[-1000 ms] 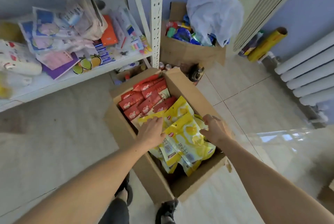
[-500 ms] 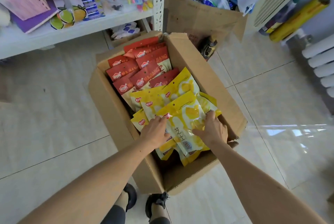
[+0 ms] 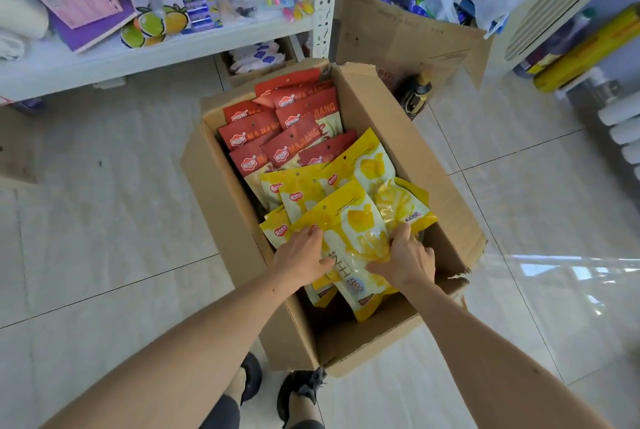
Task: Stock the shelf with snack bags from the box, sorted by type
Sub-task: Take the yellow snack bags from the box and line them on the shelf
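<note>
Both hands have closed in on the top yellow snack bag (image 3: 349,234) since a second ago, when they rested looser on the pile. The left hand (image 3: 301,253) now grips its edge at nine o'clock, fingers curled under; the right hand (image 3: 403,260) grips the edge at three o'clock. The bag lies atop the yellow stack in the cardboard box (image 3: 221,220), red snack bags (image 3: 287,130) at twelve o'clock. A lift toward the shelf (image 3: 104,59) looks imminent; nothing seems stocked yet.
</note>
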A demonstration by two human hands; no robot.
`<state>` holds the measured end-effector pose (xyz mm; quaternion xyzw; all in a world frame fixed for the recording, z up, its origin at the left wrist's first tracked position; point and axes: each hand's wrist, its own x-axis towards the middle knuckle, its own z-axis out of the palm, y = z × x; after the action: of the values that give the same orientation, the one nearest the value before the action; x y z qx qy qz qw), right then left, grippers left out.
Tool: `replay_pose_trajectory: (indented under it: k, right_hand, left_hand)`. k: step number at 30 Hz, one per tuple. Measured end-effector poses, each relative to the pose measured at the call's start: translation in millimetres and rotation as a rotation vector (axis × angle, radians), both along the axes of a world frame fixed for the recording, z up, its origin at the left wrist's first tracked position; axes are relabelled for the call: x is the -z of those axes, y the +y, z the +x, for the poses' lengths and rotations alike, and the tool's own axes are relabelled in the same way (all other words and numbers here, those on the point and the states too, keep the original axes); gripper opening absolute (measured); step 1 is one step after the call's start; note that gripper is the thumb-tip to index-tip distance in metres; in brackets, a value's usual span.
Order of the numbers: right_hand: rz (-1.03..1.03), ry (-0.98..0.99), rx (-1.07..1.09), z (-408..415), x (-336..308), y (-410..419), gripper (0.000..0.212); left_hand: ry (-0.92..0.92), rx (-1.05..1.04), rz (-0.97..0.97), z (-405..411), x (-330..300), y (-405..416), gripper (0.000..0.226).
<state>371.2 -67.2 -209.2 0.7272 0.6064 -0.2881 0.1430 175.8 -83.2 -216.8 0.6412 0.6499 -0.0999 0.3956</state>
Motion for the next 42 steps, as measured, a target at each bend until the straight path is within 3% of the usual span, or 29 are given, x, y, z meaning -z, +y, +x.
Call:
replay_pose_trajectory:
  k: [5,12,15,19,23,25,27,30,32,37,42]
  right_hand:
    - [-0.068,0.057,0.025,10.1,-7.7,8.2,0.060]
    - [-0.073,0.603,0.328,21.4,-38.4,32.0,0.045]
    - [-0.076,0.691,0.344,12.3,-47.0,41.7,0.040]
    - [-0.103,0.661,0.310,0.3,-46.0,49.0,0.068]
    - [-0.160,0.678,0.285,-1.0,-42.9,53.5,0.055]
    - [-0.146,0.608,0.208,2.9,-39.6,54.5,0.076]
    - [-0.029,0.394,0.080,7.7,-35.1,56.2,0.085]
    - [0.146,0.051,-0.085,9.3,-30.9,57.6,0.069]
    - [0.190,-0.074,-0.154,4.7,-28.1,57.3,0.061]
    - [0.171,-0.163,-0.178,-13.8,-15.3,57.4,0.077]
    - [0.128,-0.177,-0.055,-19.7,-13.4,62.8,0.070]
  left_hand:
    - [0.003,-0.018,0.030,-9.2,-4.6,-0.9,0.068]
    - [-0.096,-0.149,-0.038,-18.8,-16.8,14.3,0.085]
    - [-0.285,-0.243,-0.099,-17.5,-23.7,21.6,0.077]
    - [-0.635,-0.512,-0.141,-20.5,-24.9,25.0,0.061]
    - [-0.722,-0.683,-0.190,-25.8,-20.0,27.9,0.045]
    - [-0.702,-0.746,-0.194,-29.7,-13.6,29.7,0.043]
    - [-0.675,-0.793,-0.199,-34.4,-7.3,31.9,0.046]
    - [-0.620,-0.795,-0.193,-41.2,-0.8,35.7,0.054]
    - [-0.591,-0.755,-0.182,-43.7,0.2,37.7,0.055]
    - [-0.492,-0.676,-0.160,-45.2,1.8,40.2,0.047]
    - [-0.435,-0.644,-0.150,-51.7,4.2,40.6,0.056]
